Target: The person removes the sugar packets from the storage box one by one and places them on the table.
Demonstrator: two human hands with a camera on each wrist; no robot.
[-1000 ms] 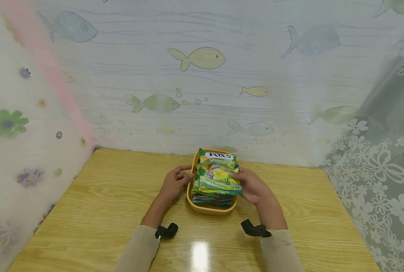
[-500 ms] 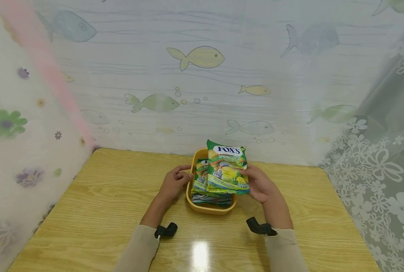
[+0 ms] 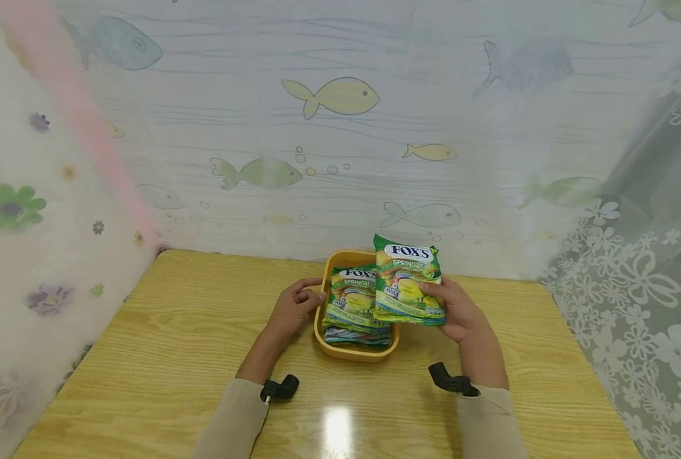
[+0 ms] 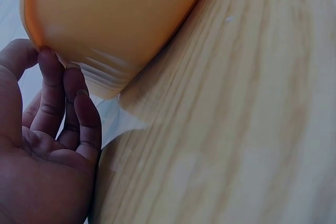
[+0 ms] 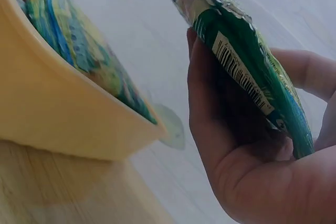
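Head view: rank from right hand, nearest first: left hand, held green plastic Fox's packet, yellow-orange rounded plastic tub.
1. Green plastic packet, in the right hand.
2. Yellow-orange tub, left of that hand.
3. Left hand, at the tub's left rim.

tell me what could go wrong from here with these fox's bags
The held bag might slip or twist, as the right hand grips it at one side. A knock could spill one of the stacked bags, which poke above the rim of the yellow container in the right wrist view. The container could shift if bumped, since the left hand holds just one side.
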